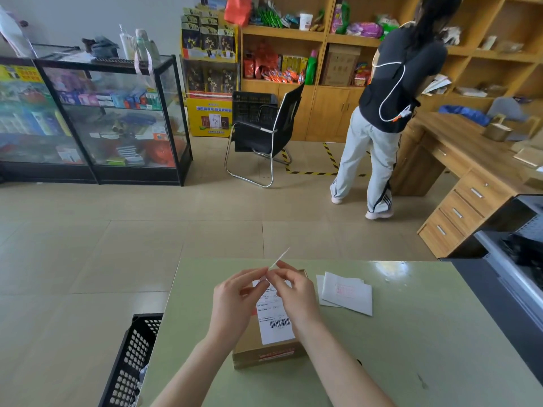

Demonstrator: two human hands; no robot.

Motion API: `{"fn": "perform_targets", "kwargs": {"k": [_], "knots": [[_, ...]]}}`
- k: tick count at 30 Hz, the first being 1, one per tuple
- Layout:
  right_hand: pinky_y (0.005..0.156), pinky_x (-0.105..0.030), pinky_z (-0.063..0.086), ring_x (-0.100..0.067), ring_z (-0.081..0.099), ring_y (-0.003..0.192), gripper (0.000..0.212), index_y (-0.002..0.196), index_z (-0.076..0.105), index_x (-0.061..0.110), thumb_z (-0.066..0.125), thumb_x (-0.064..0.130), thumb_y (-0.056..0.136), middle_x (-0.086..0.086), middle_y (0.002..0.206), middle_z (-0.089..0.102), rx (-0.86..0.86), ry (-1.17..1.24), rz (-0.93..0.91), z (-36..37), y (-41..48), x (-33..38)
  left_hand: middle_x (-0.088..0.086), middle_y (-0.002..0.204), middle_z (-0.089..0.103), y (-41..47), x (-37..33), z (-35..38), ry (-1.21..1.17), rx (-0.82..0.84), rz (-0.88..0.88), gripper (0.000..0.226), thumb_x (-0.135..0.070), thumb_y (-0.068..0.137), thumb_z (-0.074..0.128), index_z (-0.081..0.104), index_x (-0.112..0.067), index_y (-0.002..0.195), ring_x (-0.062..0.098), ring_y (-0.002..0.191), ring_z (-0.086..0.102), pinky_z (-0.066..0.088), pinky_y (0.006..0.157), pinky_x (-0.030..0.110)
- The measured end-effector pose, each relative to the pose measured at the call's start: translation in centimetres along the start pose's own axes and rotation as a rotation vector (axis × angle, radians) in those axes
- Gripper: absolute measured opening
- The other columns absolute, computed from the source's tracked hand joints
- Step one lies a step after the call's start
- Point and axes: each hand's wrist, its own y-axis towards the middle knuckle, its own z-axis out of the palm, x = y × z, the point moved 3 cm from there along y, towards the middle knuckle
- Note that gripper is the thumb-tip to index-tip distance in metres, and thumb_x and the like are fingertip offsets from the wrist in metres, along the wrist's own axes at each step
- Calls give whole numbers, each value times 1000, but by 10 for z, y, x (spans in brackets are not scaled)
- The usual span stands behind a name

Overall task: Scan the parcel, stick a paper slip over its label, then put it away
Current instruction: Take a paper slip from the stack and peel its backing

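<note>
Pinching a thin slip (279,257) between left hand (235,301) and right hand (293,292) fingertips; box (269,348) sits directly beneath. We risk the slip curling or landing crooked, missing the label (274,324).

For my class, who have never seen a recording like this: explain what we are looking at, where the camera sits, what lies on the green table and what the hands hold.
There is only one picture, taken by a wide-angle camera worn on a person's head, looking forward and down. No machine is involved: the two bare arms entering from below belong to the wearer.

On the green table lies a cardboard parcel with a white barcode label on top. To its right lie some loose white papers.

The left hand and right hand meet above the parcel and together pinch a thin paper slip, seen edge-on; it is not yet stuck on the label.

A black crate stands on the floor at the table's left. Behind, another person faces wooden shelves.
</note>
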Motion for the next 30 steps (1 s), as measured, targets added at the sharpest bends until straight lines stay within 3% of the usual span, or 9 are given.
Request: {"fn": "perform_targets", "kwargs": {"k": [6,11,17,22,25,30], "knots": [[93,-28,49,-1,57,109,15,87,74,16,70,30,85,19,124,56,0,36,26,1,-1,0,-20,92,72,0,0,0,4,-4,-8,22,-8,83,74,78,-20,101,0,73,69,46,53,2],[99,-36,47,-2,57,109,11,85,73,18,69,29,85,23,118,56,-4,55,48,0,-1,-2,-20,92,72,-1,0,1,-6,-2,-12,22,-8,83,74,78,-20,100,3,74,69,47,54,2],[97,-33,48,-2,56,110,15,88,73,13,68,27,86,21,118,56,-23,22,32,-1,-2,-1,-23,92,72,-1,0,2,34,3,-9,19,-13,83,74,78,-24,99,7,73,69,47,60,4],[101,-32,47,-12,55,117,18,91,71,6,63,22,90,11,126,56,-29,-2,25,0,-3,1,-21,92,74,-1,-1,4,33,17,-24,22,-15,83,75,77,-32,97,9,76,70,56,70,23],[103,-30,43,-12,53,121,20,93,69,2,59,20,92,9,129,55,-22,-15,19,1,-2,2,-22,91,74,-1,-2,4,29,20,-25,26,-14,83,75,76,-37,96,7,81,70,58,74,27],[95,-22,38,-10,50,122,22,95,68,1,56,19,94,7,129,54,-6,-92,-4,1,-2,5,-27,87,74,-1,-8,3,-34,32,-72,37,-15,84,73,72,-52,86,-2,88,68,51,73,9]]}}
